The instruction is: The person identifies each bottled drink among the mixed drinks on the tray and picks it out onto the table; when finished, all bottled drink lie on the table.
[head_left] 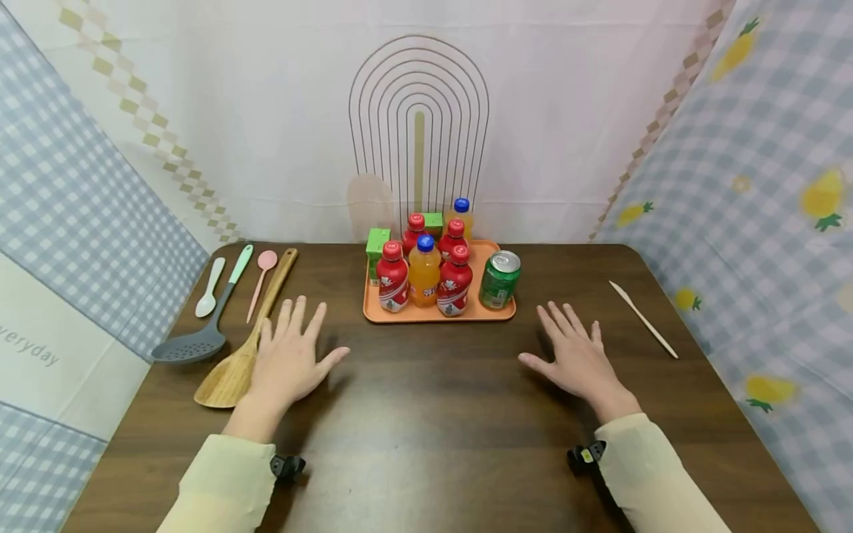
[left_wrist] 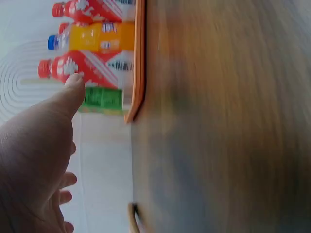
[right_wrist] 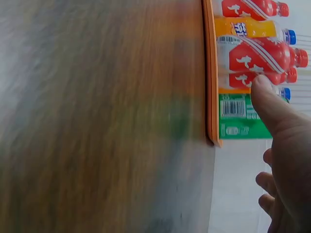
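Both hands lie flat on the dark wooden table, fingers spread, holding nothing. My left hand rests beside a wooden spatula, its little finger close to the blade. My right hand lies right of centre, just below a green can. Between and beyond them stands an orange tray with red-capped bottles, an orange drink bottle and green cartons. The left wrist view shows the left hand and the tray edge; the right wrist view shows the right hand and the tray edge.
Left of the spatula lie a grey slotted spoon with a mint handle, a white spoon and a pink spoon. A cream knife lies near the right edge. Cloth backdrops enclose the table on three sides.
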Available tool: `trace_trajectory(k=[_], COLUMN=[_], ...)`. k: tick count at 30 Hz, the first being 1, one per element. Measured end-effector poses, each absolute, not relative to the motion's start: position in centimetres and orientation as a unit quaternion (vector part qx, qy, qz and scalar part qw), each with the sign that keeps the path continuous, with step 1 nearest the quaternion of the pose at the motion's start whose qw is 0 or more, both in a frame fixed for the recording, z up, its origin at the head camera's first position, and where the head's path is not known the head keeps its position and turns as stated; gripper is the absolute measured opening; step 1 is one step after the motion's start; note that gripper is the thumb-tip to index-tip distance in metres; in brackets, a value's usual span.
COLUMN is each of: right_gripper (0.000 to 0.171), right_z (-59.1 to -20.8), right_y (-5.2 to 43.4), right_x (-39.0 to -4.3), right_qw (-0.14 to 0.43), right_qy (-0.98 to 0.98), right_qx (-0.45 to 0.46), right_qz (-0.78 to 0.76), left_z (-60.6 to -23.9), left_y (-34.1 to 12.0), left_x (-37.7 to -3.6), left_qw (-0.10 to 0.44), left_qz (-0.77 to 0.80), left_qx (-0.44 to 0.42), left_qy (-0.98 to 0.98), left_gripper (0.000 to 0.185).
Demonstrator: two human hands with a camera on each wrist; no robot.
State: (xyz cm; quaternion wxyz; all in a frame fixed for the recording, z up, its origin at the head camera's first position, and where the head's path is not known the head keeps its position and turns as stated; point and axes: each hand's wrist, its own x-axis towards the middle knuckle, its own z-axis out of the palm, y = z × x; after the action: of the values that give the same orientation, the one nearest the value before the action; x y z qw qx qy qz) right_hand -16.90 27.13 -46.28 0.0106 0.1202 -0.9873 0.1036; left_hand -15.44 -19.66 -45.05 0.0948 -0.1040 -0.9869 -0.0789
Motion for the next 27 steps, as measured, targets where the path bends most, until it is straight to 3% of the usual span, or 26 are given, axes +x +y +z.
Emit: trace_trajectory(k=[9,16,27], right_gripper=[0.074,0.058,0.037], right_z=[-46.7,-47.3,-47.6], right_y=[24.2,22.6,21.2], right_x=[-19.3,-20.9,-22.5], right_qw=[0.022,0.022,0.034], right_qy=[-0.970,-0.965,-0.965], right_qx=[0.186,0.198,0.183], right_qz=[0.152,0.170,0.184], left_z=[-46.3,-46.9,-48.1], left_y=[-15.2,-13.7,-13.1], left_x=[-18.4,-20.3,-23.1], left_qw=[0.070,0.027,0.038], left_qz=[-0.146,-0.158,-0.166], left_qx=[-0.219,-0.239,-0.256], left_qy=[-0.962,-0.958,-0.952], left_gripper=[0.061,0.047,0.024])
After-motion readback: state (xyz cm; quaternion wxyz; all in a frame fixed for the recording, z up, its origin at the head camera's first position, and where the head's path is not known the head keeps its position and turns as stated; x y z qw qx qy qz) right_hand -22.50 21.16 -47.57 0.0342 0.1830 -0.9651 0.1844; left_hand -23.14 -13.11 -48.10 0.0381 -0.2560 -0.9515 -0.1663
